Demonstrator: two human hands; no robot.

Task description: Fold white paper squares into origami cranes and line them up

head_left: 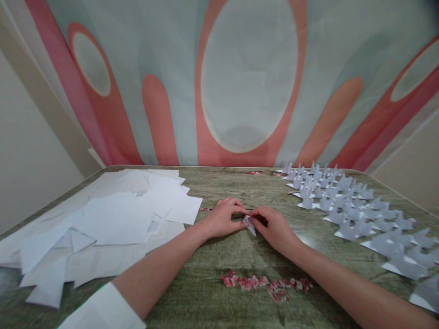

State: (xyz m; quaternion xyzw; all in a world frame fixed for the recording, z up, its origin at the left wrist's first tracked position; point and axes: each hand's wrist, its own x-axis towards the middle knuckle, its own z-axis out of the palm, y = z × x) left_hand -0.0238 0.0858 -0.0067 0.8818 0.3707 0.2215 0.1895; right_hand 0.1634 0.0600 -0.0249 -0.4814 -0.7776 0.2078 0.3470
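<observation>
Between my two hands, near the middle of the table, is a small folded piece of white paper (pixel 250 225), narrow and pointed toward me. My left hand (pixel 227 218) pinches it from the left with thumb and fingers. From the right, my right hand (pixel 271 225) grips its upper right edge between thumb and forefinger. The fingertips of both hands nearly meet and cover the top of the paper, so its folds are partly hidden.
Loose white paper sheets (pixel 120 219) spread in a heap over the table's left side, some of them folded. Rows of folded paper birds (pixel 353 210) stand along the right. The wood-patterned table (pixel 192 292) bears printed pink flowers (pixel 250 281). A patterned curtain (pixel 248 82) hangs behind.
</observation>
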